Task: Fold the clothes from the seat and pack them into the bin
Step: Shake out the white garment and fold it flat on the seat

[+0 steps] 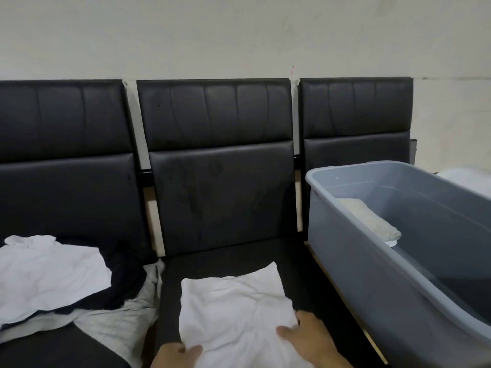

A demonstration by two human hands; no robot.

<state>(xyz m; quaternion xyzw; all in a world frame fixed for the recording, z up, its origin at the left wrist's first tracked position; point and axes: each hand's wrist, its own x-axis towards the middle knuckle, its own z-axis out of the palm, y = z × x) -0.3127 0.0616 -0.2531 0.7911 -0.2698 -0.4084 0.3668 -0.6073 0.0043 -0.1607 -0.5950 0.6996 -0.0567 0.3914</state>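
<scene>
With my left hand (176,353) and right hand (305,332) both pinching the near edge of the white garment (233,309) lying half-folded at the front edge of the middle seat (228,257), I'd fold it evenly before lifting it into the grey bin (345,235).

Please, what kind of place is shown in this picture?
Probably a waiting area or lobby, used here for folding laundry. A row of joined black padded seats stands against a plain wall; a grey bin sits on one seat, loose clothes on another.
</scene>
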